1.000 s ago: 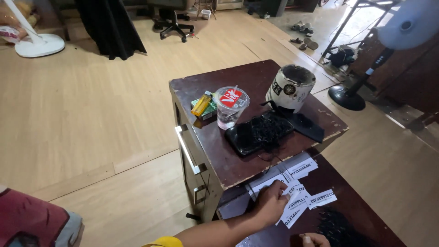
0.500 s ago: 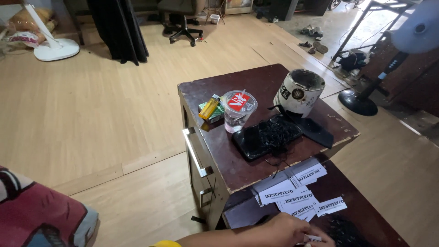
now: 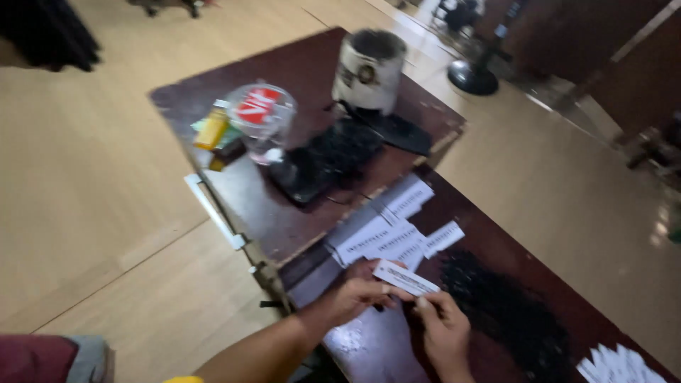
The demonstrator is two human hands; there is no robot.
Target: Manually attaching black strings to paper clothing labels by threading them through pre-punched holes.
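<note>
The left hand (image 3: 362, 292) has come off the pile of white printed paper slips (image 3: 386, 237) on the dark worktop (image 3: 496, 248). One narrow slip (image 3: 406, 278) is now lifted clear, pinched between both hands, the right hand (image 3: 443, 330) having come up beside it.

A pale wooden floor (image 3: 92, 184) ran wide and bare to the left of the dark brown worktop (image 3: 298, 213). A white drawer handle (image 3: 213, 213) hung on the worktop's left edge. Beyond the worktop's far right corner stood the round black base of a fan (image 3: 474, 76). Dark cloth (image 3: 42, 35) hung far left of the worktop. Light fell softly on the floor.
</note>
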